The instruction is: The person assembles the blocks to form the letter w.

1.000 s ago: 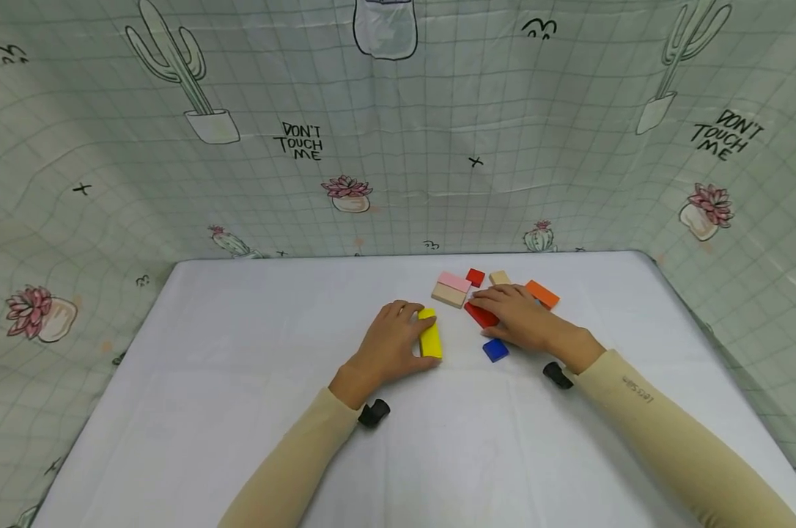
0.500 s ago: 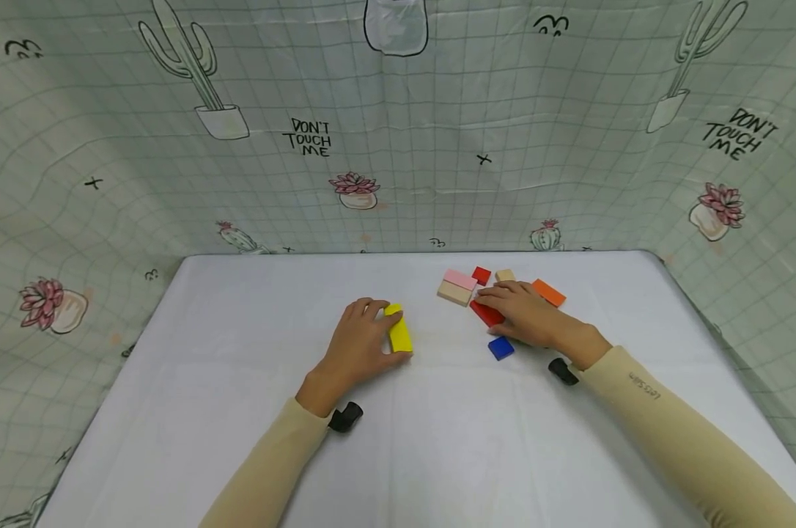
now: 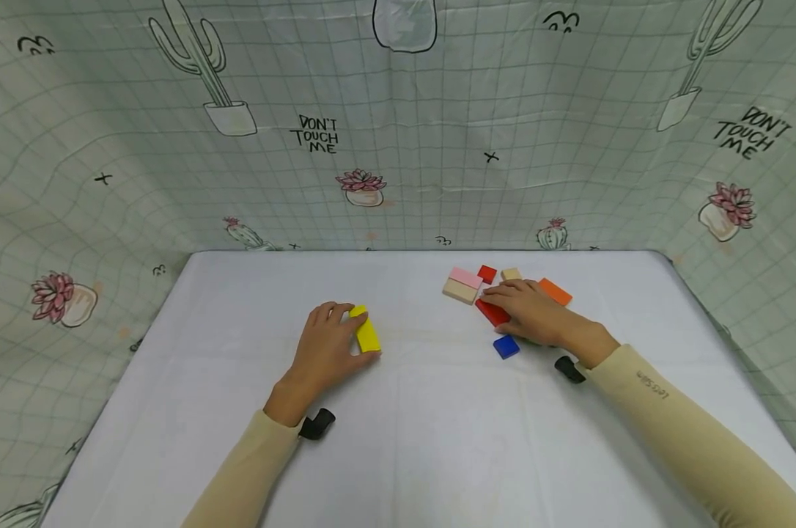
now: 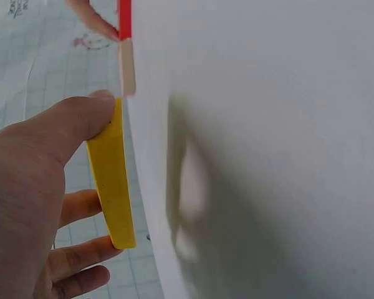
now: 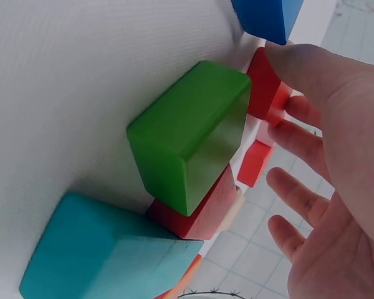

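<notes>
The left hand [image 3: 324,346] has slid the yellow block [image 3: 365,332] further left of frame centre, gripping it between thumb and fingers. The right hand [image 3: 536,314] lies flat on the long red block [image 3: 492,312], fingers relaxed, seemingly only steadying it. Next the yellow block probably wants setting down and letting go.

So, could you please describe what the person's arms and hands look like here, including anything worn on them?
Both arms are covered to the wrist by snug beige sleeves. The right sleeve carries small dark lettering near the forearm. A small black device sits at each wrist. The left hand and right hand are bare: no gloves or rings are visible.
</notes>
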A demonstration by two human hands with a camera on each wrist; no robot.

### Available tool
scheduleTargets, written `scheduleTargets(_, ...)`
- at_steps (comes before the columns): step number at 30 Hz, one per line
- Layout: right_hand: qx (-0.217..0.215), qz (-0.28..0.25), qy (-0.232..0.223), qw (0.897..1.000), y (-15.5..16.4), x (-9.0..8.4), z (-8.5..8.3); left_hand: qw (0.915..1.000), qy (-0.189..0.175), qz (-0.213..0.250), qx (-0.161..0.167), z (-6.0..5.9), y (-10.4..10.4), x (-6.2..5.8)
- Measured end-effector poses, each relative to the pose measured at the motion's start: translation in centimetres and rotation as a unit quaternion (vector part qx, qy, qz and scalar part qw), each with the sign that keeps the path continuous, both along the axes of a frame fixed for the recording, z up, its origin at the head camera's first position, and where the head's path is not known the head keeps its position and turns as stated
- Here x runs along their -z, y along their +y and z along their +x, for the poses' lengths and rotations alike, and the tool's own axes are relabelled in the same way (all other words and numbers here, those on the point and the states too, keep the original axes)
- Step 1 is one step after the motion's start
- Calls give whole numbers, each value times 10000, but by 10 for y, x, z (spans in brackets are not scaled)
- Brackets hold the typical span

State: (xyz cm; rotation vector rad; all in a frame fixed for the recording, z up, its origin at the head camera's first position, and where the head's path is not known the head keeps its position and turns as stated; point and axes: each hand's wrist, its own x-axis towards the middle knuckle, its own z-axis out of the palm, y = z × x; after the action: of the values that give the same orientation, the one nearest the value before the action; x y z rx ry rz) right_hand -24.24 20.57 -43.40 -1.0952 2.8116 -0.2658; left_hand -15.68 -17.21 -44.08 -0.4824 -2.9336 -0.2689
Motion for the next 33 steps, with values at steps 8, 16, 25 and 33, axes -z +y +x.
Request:
scheduleTargets(8,-85,-60,-3,9999,3,-1,-1,9999,136,17,-54,5,-15,1)
scheduleTargets(16,-151,-60,124,9998,4,1,-2,9997,29,-159,-160,12,-15,4)
scheduleTargets(25,-184,-101,191,9996,4,0,-2,9997,-36,-35,-227,14,-16,12)
scheduleTargets(33,-249,-223,251,9991,4,1,-3,9997,-61,-5,-237,17,-15,14)
